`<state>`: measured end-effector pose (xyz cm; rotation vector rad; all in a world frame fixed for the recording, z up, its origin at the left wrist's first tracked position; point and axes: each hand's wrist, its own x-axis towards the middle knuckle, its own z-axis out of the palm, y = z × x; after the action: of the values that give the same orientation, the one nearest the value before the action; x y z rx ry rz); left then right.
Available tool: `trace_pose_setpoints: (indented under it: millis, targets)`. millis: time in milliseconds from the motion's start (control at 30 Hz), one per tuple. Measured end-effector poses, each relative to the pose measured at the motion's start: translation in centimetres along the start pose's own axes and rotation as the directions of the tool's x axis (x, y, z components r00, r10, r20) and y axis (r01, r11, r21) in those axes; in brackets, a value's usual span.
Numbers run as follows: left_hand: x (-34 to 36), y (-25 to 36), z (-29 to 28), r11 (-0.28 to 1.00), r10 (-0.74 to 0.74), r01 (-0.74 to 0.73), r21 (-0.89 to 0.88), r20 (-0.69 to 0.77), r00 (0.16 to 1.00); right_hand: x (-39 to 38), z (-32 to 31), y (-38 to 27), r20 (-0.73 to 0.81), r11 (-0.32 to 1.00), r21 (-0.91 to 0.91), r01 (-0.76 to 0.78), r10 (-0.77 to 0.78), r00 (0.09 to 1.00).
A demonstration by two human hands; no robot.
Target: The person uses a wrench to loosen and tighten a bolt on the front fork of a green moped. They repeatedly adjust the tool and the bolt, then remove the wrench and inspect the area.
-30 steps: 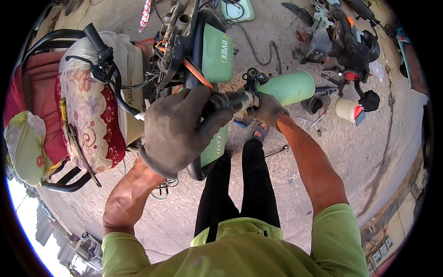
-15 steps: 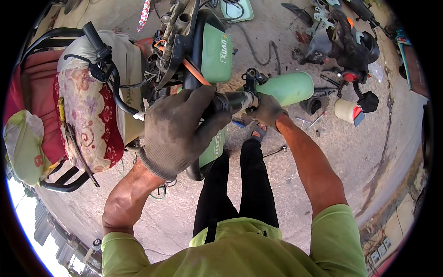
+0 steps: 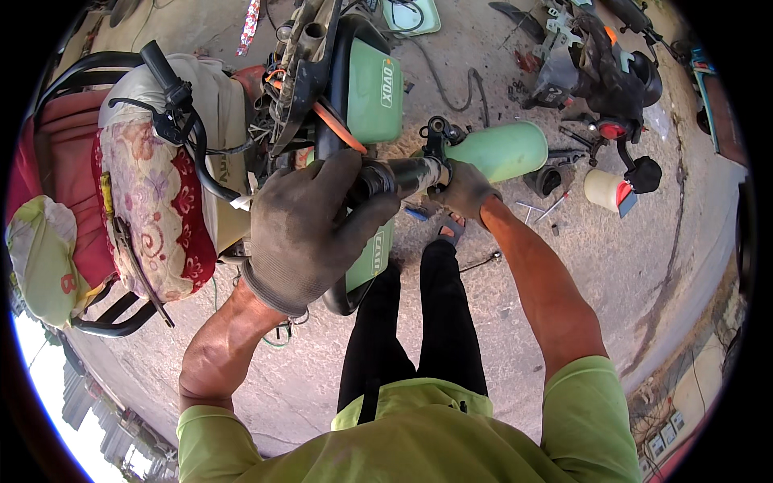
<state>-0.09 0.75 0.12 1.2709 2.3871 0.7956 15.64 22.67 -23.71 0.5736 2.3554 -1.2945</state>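
Note:
Both my hands wear grey work gloves and are at the front end of a partly stripped green and black motorbike. My left hand (image 3: 306,221) is closed round the frame's head tube (image 3: 372,183), its thumb lying along the near side; the fingertips are hidden. Out of that end runs the black front fork (image 3: 417,175), lying nearly level. My right hand (image 3: 465,191) grips the fork beside its clamp (image 3: 439,138), close to the green front mudguard (image 3: 506,153). Green body panels (image 3: 374,92) and an orange cable (image 3: 338,127) sit beyond my left hand.
Left, a detached-looking handlebar (image 3: 173,97) with brake lever rests by a flowered cloth-covered cushion (image 3: 149,197) carrying pliers-like tools. Right, a beige bucket (image 3: 604,190), T-shaped tool (image 3: 551,207) and black vehicle parts (image 3: 616,88) lie on the concrete. A ratchet-like tool (image 3: 483,262) lies beside my feet.
My left hand has shifted very slightly left, and the bike's front end has tilted a little with it. Both hands keep their grip.

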Motion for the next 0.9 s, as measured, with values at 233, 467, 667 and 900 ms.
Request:
trace_pose_setpoints:
  millis: [233,467,667,900]
  targets:
    - [0.9,-0.7,-1.4,0.984,0.178,-0.178,0.004,0.059,0.982,-0.5,-0.6,-0.6,0.004,0.999,0.044,0.011,-0.012,1.0]
    - [0.2,0.2,-0.5,0.995,-0.084,0.089,-0.048,0.097,0.992,0.3,0.3,0.7,-0.004,0.998,0.026,0.059,-0.059,0.998]
    - [1.0,-1.3,-1.5,0.955,0.291,-0.293,0.043,0.051,0.955,0.0,0.3,0.9,-0.031,0.999,0.016,0.045,-0.044,0.999]
    - [-0.2,0.3,-0.5,0.993,-0.097,0.102,-0.058,0.079,0.992,0.0,0.0,0.0,0.012,1.0,0.019,0.02,-0.02,1.0]
